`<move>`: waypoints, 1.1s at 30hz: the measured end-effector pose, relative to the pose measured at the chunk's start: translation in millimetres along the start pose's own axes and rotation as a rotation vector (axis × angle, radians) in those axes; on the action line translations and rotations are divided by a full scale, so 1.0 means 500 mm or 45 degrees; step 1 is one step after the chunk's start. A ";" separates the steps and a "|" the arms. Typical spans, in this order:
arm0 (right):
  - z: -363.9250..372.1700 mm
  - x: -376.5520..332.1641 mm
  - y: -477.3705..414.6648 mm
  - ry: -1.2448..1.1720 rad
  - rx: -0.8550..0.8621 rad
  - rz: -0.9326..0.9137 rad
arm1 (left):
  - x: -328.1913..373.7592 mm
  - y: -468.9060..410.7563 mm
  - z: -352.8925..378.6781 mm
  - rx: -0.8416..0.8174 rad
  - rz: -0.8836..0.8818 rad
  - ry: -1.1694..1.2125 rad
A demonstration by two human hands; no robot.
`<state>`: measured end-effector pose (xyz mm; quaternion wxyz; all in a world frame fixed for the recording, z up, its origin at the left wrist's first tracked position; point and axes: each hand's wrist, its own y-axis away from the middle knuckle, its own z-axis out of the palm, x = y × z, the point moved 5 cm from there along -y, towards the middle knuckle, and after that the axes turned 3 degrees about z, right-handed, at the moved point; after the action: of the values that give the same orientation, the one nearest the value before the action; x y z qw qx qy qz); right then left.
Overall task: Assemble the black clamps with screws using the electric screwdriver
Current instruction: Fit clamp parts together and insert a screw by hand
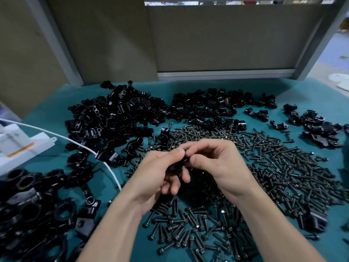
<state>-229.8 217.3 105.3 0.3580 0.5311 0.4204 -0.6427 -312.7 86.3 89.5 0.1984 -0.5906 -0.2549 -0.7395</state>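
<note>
**Part position.** The black clamp (176, 166) is held above the worktop (47, 114), between both hands, over the spread of loose screws (273, 167). The left hand (156, 176) cradles it from below with curled fingers (174, 154). The right hand (217, 163) pinches its upper edge between thumb and forefinger. The hands hide most of the part, so it cannot be told whether a screw is seated in it.

**Likely faults.**
- Cross-threading: a screw started at an angle by hand would probably bind once driven.
- Dropped part: if the pinch slackens, the clamp falls among the screws, black on black, and is hard to recover.
- Snagging: the white cable (79, 142) runs from the white unit (17, 146) past the clamp heap (117, 114), near the left forearm. A sideways sweep could catch it and drag parts.
- No electric screwdriver can be identified in view. Fetching one leaves the clamp in a single hand.
</note>
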 end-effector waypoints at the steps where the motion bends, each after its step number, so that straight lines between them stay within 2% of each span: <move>1: -0.002 0.004 0.000 0.101 0.058 0.010 | 0.000 -0.002 -0.005 0.066 -0.012 -0.033; 4: 0.003 0.008 0.000 0.406 0.140 0.020 | 0.002 -0.007 -0.013 0.275 -0.012 -0.110; 8: 0.021 0.007 0.007 0.461 0.116 0.025 | 0.014 -0.005 -0.020 0.430 0.077 -0.207; 12: 0.028 0.004 0.010 0.481 0.183 -0.039 | 0.023 0.000 -0.024 0.331 0.082 -0.175; 15: 0.028 0.000 0.009 0.460 0.185 -0.060 | 0.017 0.004 -0.032 0.219 0.003 -0.031; 18: 0.030 0.000 0.014 0.508 0.227 -0.040 | 0.007 0.003 -0.033 0.207 -0.062 0.171; 20: 0.023 0.002 0.020 0.721 0.325 0.001 | 0.004 -0.004 -0.036 0.274 -0.047 0.343; 22: 0.025 -0.001 0.024 1.091 0.362 0.049 | 0.004 -0.008 -0.049 0.371 -0.047 0.446; 25: 0.067 -0.003 0.035 1.478 0.125 0.152 | 0.002 -0.007 -0.067 0.467 -0.075 0.450; 27: 0.099 0.004 0.044 1.663 0.006 0.136 | 0.000 -0.005 -0.072 0.511 -0.086 0.397; 29: 0.106 0.004 0.047 1.579 0.016 0.141 | -0.002 -0.004 -0.072 0.556 -0.086 0.371; 33: 0.069 -0.007 0.049 1.058 0.199 0.169 | 0.001 -0.005 -0.067 0.617 -0.056 0.442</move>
<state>-220.2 176.2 107.7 0.1574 0.7964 0.4437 -0.3796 -340.3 67.7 83.9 0.3584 -0.3852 -0.3990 -0.7510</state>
